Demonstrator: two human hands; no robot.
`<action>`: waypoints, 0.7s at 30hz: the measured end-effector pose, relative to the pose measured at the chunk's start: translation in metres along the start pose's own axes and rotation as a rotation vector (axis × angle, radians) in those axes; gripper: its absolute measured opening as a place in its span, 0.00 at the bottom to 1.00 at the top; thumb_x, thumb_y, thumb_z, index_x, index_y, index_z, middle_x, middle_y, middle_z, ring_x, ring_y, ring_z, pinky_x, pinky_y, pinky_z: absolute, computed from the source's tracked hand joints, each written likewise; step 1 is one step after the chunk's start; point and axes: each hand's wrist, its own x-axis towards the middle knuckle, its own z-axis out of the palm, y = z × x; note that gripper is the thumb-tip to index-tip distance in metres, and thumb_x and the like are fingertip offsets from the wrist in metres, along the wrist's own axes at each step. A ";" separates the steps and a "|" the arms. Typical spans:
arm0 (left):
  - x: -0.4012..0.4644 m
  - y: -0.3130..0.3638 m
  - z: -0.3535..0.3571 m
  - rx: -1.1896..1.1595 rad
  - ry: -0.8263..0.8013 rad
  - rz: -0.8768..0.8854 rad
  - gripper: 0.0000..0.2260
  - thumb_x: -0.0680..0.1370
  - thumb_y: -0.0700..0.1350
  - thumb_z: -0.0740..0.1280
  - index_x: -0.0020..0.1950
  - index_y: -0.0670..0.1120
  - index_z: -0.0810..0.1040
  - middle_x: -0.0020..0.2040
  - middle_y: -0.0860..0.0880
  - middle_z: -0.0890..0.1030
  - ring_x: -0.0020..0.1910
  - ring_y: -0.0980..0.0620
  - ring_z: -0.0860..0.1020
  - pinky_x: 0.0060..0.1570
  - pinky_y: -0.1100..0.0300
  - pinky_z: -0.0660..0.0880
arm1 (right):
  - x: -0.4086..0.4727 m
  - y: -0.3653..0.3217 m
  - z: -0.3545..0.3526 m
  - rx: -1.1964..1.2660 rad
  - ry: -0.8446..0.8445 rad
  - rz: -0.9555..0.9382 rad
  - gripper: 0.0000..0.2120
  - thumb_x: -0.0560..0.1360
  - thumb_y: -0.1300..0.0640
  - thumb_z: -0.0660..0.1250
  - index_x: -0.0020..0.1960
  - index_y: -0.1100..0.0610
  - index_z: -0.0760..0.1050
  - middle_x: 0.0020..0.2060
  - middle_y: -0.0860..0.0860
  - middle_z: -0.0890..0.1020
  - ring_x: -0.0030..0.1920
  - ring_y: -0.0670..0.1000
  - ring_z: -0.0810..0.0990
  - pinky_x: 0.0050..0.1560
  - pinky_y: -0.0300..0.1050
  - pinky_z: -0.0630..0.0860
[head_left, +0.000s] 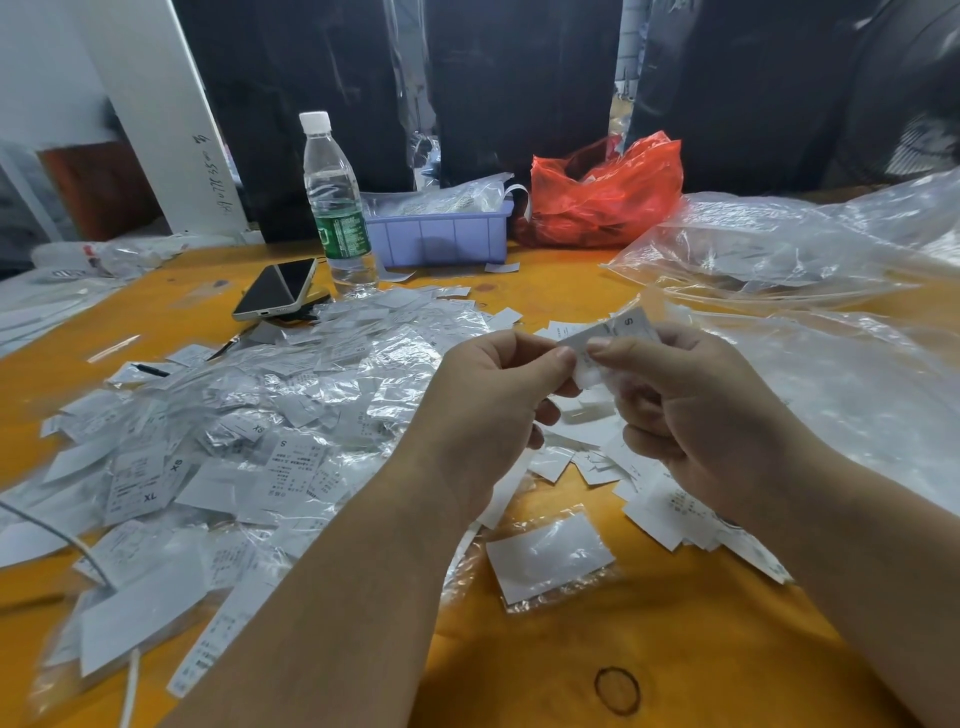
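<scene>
My left hand (483, 405) and my right hand (691, 415) meet above the orange table (519, 649). Both pinch one small white size label (618, 332) marked "S" between thumb and forefinger. The other fingers of both hands are curled under. Below and to the left lies a wide heap of white labels in small clear bags (234, 441), some printed XL, XS and S. A single bagged blank label (550, 556) lies near my forearms. More loose labels (675, 514) sit under my right wrist.
A water bottle (337, 208) and a phone (278, 291) stand at the back left. Behind them are a purple bin (441, 239) and a red plastic bag (608, 192). Large clear plastic bags (805, 249) cover the right side. A white cable (62, 540) crosses the left edge.
</scene>
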 end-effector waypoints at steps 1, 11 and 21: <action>0.000 0.000 0.000 -0.008 0.005 -0.005 0.05 0.78 0.42 0.68 0.43 0.46 0.81 0.34 0.51 0.82 0.30 0.56 0.75 0.30 0.62 0.73 | 0.000 -0.001 -0.001 0.016 0.011 -0.003 0.04 0.77 0.60 0.66 0.43 0.58 0.75 0.24 0.47 0.64 0.21 0.45 0.58 0.19 0.36 0.58; 0.001 0.002 -0.003 -0.066 -0.019 -0.052 0.03 0.76 0.45 0.70 0.46 0.47 0.82 0.35 0.51 0.82 0.30 0.56 0.75 0.31 0.63 0.74 | 0.000 0.000 -0.001 0.020 -0.003 0.037 0.03 0.75 0.60 0.69 0.46 0.59 0.77 0.24 0.48 0.63 0.21 0.44 0.59 0.19 0.34 0.59; 0.005 0.007 -0.013 0.160 0.007 -0.118 0.04 0.76 0.42 0.70 0.41 0.44 0.81 0.29 0.53 0.78 0.26 0.58 0.71 0.26 0.65 0.67 | 0.000 -0.004 -0.007 -0.168 0.038 -0.057 0.07 0.74 0.63 0.69 0.37 0.58 0.77 0.25 0.49 0.71 0.21 0.42 0.63 0.20 0.34 0.61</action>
